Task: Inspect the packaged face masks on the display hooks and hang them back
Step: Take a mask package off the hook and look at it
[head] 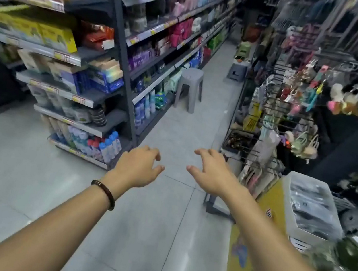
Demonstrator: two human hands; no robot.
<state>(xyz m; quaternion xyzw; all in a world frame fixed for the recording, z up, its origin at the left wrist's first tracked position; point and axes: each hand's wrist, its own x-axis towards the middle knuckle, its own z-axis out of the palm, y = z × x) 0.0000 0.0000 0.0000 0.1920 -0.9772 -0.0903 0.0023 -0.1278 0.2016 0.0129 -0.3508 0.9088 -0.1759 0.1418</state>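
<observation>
Both hands, left hand (139, 167) and right hand (211, 172), are reaching out empty with fingers spread, the right nearer the pale plastic mask packs (265, 144) hanging up and rightward.

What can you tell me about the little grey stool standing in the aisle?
The grey stool looks like moulded plastic, with a squarish rounded seat and four splayed legs. It stands upright on the pale tiled floor, close beside the left shelf unit; whether they touch is unclear. Nothing sits on it, and neither hand is near it.

A grey stool (190, 88) stands beside stocked shelves (103, 72).
</observation>
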